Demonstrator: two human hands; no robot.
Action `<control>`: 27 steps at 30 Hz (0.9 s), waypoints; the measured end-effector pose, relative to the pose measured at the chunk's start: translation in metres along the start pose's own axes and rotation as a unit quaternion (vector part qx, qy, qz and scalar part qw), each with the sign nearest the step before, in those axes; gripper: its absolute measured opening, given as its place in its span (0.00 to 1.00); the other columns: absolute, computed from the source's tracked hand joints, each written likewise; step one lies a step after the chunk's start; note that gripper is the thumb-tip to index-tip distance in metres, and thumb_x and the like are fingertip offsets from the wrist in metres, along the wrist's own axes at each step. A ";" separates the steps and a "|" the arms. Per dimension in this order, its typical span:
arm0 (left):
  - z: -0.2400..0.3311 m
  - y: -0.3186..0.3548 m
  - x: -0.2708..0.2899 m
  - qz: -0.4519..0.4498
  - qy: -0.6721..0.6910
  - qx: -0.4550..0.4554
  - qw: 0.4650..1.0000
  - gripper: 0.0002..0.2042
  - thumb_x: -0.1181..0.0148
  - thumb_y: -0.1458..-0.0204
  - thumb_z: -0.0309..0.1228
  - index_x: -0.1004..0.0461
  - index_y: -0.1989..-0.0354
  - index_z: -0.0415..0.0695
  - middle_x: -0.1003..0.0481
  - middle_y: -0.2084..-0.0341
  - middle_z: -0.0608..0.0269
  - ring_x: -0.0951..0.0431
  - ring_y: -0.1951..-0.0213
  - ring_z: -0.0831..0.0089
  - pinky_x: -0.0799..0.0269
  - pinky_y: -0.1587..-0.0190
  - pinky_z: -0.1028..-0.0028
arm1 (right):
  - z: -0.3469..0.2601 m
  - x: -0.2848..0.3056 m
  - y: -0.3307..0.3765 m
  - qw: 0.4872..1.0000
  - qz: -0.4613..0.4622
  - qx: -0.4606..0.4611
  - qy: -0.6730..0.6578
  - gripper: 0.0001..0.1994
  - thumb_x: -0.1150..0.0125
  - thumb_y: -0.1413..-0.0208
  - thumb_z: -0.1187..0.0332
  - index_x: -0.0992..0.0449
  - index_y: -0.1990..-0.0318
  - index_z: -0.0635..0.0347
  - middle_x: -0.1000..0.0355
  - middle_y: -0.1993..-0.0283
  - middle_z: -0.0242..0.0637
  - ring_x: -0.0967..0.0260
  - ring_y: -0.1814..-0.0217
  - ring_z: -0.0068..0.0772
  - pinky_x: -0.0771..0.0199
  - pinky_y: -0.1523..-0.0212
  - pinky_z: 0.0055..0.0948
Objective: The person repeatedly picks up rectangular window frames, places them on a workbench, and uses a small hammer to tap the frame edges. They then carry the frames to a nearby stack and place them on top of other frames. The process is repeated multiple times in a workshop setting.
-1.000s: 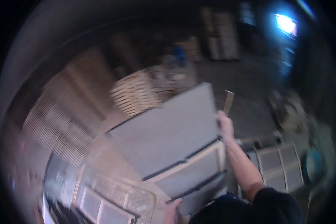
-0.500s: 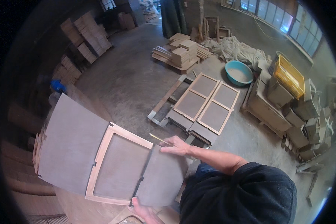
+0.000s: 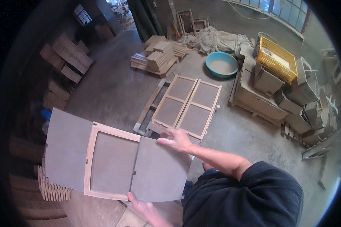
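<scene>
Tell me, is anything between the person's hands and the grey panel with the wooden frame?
Nothing visible. The right hand rests directly on the grey panel at its upper right edge, and the left hand grips its lower edge.

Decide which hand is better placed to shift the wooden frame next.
Left, probably: the left hand grips the lower edge at the wooden frame corner; the right hand rests on the grey panel top edge, farther off.
</scene>
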State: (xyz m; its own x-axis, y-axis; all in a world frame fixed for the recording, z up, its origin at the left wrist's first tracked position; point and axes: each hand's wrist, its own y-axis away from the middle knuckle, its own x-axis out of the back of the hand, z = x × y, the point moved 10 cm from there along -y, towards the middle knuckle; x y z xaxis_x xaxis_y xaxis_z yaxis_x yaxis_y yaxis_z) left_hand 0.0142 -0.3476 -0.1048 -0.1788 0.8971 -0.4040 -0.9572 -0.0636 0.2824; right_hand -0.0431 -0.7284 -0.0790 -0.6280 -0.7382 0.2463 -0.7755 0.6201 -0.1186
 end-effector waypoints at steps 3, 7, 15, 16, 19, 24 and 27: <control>-0.017 0.007 -0.045 -0.040 0.053 0.013 0.998 0.35 0.37 0.43 0.47 0.38 0.35 0.34 0.33 0.39 0.48 0.31 0.41 0.52 0.31 0.39 0.54 | 0.009 0.074 0.016 0.990 0.112 0.054 0.063 0.27 0.30 0.46 0.49 0.22 0.49 0.64 0.21 0.58 0.46 0.21 0.56 0.37 0.23 0.55 0.34; -0.036 -0.006 -0.105 -0.080 0.117 0.050 0.989 0.34 0.39 0.42 0.48 0.38 0.34 0.37 0.33 0.37 0.52 0.32 0.39 0.52 0.33 0.38 0.52 | 0.072 0.168 0.058 0.966 0.257 0.000 -0.017 0.19 0.28 0.45 0.59 0.22 0.54 0.64 0.20 0.59 0.41 0.21 0.56 0.30 0.22 0.54 0.30; -0.083 0.008 -0.222 -0.141 0.113 0.107 0.978 0.33 0.39 0.41 0.49 0.37 0.34 0.39 0.32 0.38 0.56 0.31 0.40 0.57 0.32 0.39 0.55 | 0.105 0.164 0.111 0.935 0.194 -0.203 -0.217 0.24 0.33 0.40 0.55 0.23 0.48 0.70 0.21 0.58 0.38 0.26 0.62 0.21 0.24 0.61 0.22; -0.092 0.009 -0.231 -0.146 0.106 0.112 0.977 0.32 0.38 0.41 0.47 0.37 0.34 0.39 0.32 0.38 0.56 0.31 0.40 0.56 0.31 0.39 0.54 | 0.074 0.162 0.117 0.919 0.147 -0.258 -0.260 0.28 0.33 0.40 0.50 0.23 0.49 0.72 0.21 0.56 0.40 0.25 0.60 0.24 0.24 0.59 0.23; -0.132 0.025 -0.256 -0.177 0.054 0.162 0.969 0.32 0.41 0.41 0.49 0.36 0.34 0.40 0.31 0.38 0.56 0.30 0.41 0.58 0.32 0.38 0.57 | 0.115 0.168 0.133 0.873 0.185 -0.303 -0.334 0.23 0.33 0.41 0.48 0.21 0.58 0.64 0.30 0.71 0.26 0.40 0.76 0.13 0.43 0.79 0.19; -0.191 0.043 -0.253 -0.190 0.018 0.233 0.953 0.32 0.37 0.43 0.47 0.34 0.36 0.40 0.29 0.41 0.56 0.28 0.42 0.59 0.30 0.40 0.57 | 0.133 0.180 0.160 0.855 0.286 -0.357 -0.244 0.28 0.28 0.46 0.51 0.21 0.54 0.73 0.21 0.62 0.42 0.24 0.66 0.30 0.23 0.66 0.28; -0.222 0.043 -0.245 -0.193 0.000 0.280 0.940 0.31 0.35 0.45 0.46 0.32 0.39 0.38 0.28 0.43 0.56 0.27 0.44 0.59 0.29 0.41 0.57 | 0.155 0.187 0.169 0.853 0.320 -0.366 -0.190 0.29 0.25 0.49 0.49 0.19 0.56 0.73 0.20 0.61 0.46 0.21 0.63 0.32 0.20 0.62 0.31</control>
State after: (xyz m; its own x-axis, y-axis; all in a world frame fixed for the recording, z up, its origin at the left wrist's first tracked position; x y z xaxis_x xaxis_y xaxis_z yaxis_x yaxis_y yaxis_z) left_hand -0.0340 -0.6671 -0.1872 0.1569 0.8068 -0.5697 -0.6806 0.5063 0.5296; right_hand -0.3013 -0.8030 -0.2016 -0.9911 -0.1325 0.0102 -0.1047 0.8254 0.5547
